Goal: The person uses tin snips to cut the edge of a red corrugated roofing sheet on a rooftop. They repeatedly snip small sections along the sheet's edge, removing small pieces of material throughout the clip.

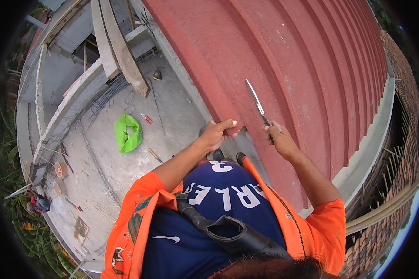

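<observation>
Red ribbed sheet (pixel 298 79) spreads ahead and to the right of the left hand (pixel 214 134), its near edge apparently pinched between that thumb and the curled fingers. Right-hand fingers are wrapped round the dark handle of shears (pixel 254 97), the right hand (pixel 280 138) holding the blades pointing forward beyond the knuckles. The sheet should be thin, stiff along its ribs, springy across them, probably sharp at the rim; best gripped flat beside a rib, fingertips clear of the corner
</observation>
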Demonstrator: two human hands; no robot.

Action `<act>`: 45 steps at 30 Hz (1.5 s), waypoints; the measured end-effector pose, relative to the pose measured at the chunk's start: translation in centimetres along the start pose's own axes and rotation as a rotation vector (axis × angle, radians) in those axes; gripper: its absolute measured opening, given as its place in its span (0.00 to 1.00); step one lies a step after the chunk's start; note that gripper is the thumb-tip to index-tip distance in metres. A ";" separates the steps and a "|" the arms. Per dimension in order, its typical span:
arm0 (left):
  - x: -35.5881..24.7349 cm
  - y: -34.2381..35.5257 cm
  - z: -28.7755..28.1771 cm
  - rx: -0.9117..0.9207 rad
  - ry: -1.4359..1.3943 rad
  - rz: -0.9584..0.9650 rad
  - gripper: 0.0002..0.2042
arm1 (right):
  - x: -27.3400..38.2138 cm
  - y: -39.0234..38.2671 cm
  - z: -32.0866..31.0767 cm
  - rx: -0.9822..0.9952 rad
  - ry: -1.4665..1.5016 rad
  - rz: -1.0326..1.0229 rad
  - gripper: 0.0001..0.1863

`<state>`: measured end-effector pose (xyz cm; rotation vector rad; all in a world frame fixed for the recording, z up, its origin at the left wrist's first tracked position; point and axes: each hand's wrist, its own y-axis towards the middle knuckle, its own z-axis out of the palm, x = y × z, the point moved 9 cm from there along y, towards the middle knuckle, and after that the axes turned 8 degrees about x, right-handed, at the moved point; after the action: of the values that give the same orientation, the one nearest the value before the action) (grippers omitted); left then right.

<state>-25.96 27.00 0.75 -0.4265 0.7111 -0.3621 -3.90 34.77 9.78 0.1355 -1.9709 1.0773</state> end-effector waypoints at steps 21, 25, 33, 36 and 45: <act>-7.3 1.1 1.0 -0.161 0.006 0.163 0.25 | 1.2 0.5 2.1 0.296 -0.138 -0.128 0.34; -6.3 1.0 1.5 -0.032 -0.115 0.081 0.23 | 2.4 1.5 1.8 0.408 -0.026 -0.133 0.36; -5.4 1.1 2.0 0.166 -0.176 -0.059 0.28 | 4.2 -0.3 -0.1 0.640 0.107 -0.078 0.38; -5.5 1.5 1.6 0.209 -0.157 -0.056 0.30 | 4.9 0.1 -0.2 0.670 0.085 -0.077 0.39; -6.0 1.3 2.0 0.242 -0.116 -0.031 0.30 | 6.5 2.5 1.8 0.616 0.062 -0.183 0.42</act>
<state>-28.55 31.32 4.78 -0.2273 0.5404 -0.4432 -10.22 36.91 12.50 0.5916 -1.4820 1.5087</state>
